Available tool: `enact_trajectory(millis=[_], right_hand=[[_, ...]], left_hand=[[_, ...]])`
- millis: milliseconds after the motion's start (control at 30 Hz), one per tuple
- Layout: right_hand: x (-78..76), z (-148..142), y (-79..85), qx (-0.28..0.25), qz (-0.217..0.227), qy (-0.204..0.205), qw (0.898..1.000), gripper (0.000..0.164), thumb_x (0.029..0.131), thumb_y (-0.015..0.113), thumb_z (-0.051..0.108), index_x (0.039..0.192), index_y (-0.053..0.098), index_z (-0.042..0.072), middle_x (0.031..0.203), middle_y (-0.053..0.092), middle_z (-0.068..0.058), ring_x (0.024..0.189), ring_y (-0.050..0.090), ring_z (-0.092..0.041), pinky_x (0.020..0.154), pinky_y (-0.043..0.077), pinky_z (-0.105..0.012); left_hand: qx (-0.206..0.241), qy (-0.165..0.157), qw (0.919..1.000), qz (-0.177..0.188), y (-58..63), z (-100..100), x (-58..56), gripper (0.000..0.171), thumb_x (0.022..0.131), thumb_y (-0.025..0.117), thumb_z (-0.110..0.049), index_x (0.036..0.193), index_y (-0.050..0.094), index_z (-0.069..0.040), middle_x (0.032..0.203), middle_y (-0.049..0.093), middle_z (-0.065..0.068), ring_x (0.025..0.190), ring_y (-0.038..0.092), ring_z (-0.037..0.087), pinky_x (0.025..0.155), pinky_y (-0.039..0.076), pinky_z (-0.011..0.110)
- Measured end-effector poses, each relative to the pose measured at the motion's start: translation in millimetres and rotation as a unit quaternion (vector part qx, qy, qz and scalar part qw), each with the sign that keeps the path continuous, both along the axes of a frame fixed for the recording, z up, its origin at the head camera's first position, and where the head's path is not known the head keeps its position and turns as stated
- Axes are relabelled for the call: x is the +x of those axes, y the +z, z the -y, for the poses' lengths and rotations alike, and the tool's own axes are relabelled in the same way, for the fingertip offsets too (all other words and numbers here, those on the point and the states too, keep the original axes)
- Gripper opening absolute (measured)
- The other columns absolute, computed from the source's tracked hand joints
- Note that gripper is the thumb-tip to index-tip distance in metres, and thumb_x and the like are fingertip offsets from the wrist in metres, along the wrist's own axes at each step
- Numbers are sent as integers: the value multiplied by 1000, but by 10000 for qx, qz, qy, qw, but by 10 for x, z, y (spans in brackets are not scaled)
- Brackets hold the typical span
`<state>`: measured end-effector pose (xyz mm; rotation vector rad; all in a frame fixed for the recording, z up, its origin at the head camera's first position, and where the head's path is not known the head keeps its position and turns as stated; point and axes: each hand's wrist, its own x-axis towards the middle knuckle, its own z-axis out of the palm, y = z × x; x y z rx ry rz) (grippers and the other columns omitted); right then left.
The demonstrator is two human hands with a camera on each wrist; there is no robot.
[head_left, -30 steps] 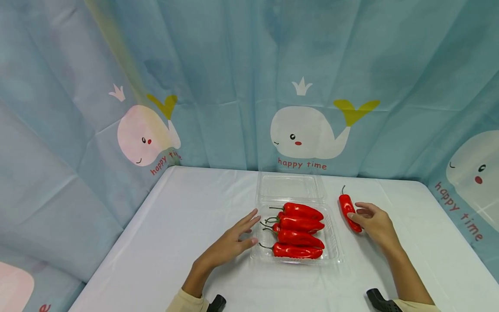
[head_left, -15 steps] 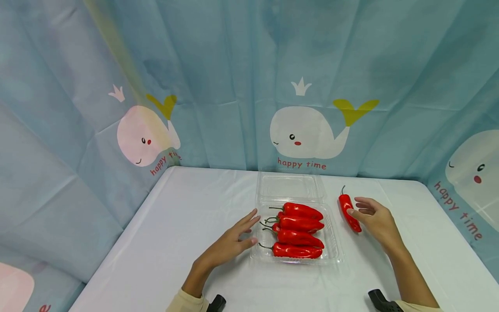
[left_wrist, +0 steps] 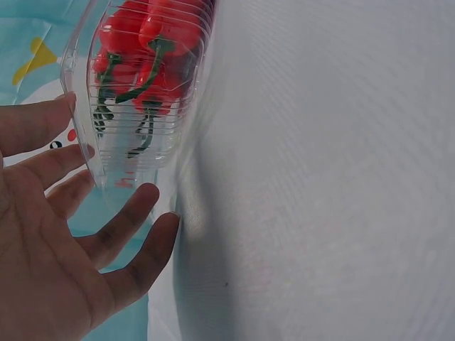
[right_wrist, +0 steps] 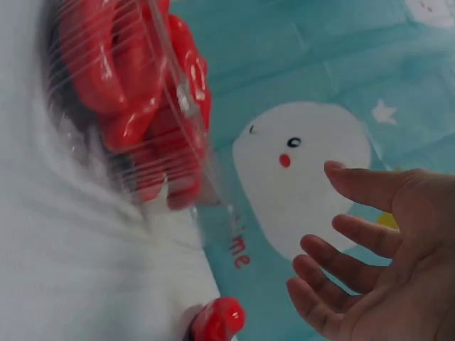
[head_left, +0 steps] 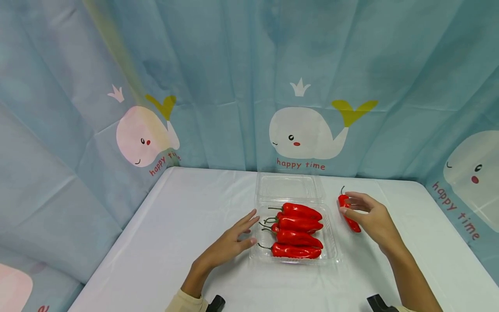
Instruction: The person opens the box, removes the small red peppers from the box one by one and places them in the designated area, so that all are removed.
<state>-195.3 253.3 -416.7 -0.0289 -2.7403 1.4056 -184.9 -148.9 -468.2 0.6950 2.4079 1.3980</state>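
Probably lining up a grab, holding a spread, empty left hand (head_left: 230,243) beside the clear box (head_left: 329,245), a loose, empty right hand (head_left: 376,220) near the pepper (head_left: 354,225) right of it, needing a pinch next.

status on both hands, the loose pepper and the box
Left hand open beside box. Right hand open by loose pepper, not gripping. Loose pepper on table, right of box. Lid open, no obstruction seen.

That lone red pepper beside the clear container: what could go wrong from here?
The right hand hovers by the lone red pepper without gripping it, so a nudge might roll it. The left hand spreads its fingers at the edge of the clear container; a push could shift it.
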Motion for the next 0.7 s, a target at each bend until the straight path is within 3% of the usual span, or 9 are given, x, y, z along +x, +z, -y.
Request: enact_trajectory(millis=[167,333,500,567,700], right_hand=[[69,40,88,-287,-179,338,9989,65,101,73,42,156,53,15,145,62,-15,128,60,-28,86,58,-26],[130,116,139,-777,-368,772,9933,57,102,74,31,153,55,15,139,66,-12,114,66,-4,83,59,-22],[173,198,182,-1105,-435,1128,9865,55,101,75,26,151,56,14,136,67,-9,112,69,-10,67,58,-27],[188,219,195,-1120,-527,1251,9844,53,101,75,24,150,57,15,134,68,-6,113,69,-13,70,59,-26],[207,239,189,-1174,-869,1540,9772,50,100,75,13,147,59,13,129,70,-4,115,69,-15,89,60,-24]], left_hand=[[23,1,10000,-4,-1,4,10,64,108,61,-22,166,36,-13,179,16,3,140,54,40,112,46,65],[56,2,10000,39,5,11,20,64,109,61,-22,166,36,-13,179,16,3,140,53,40,113,45,65],[61,6,10000,47,4,20,26,63,109,61,-22,167,36,-13,179,15,3,141,53,40,113,44,66],[54,4,10000,26,4,20,26,63,109,60,-23,167,36,-13,179,16,3,141,53,40,113,44,66],[51,-17,10000,-9,6,15,22,63,109,60,-24,167,36,-13,179,16,4,141,53,40,113,44,65]])
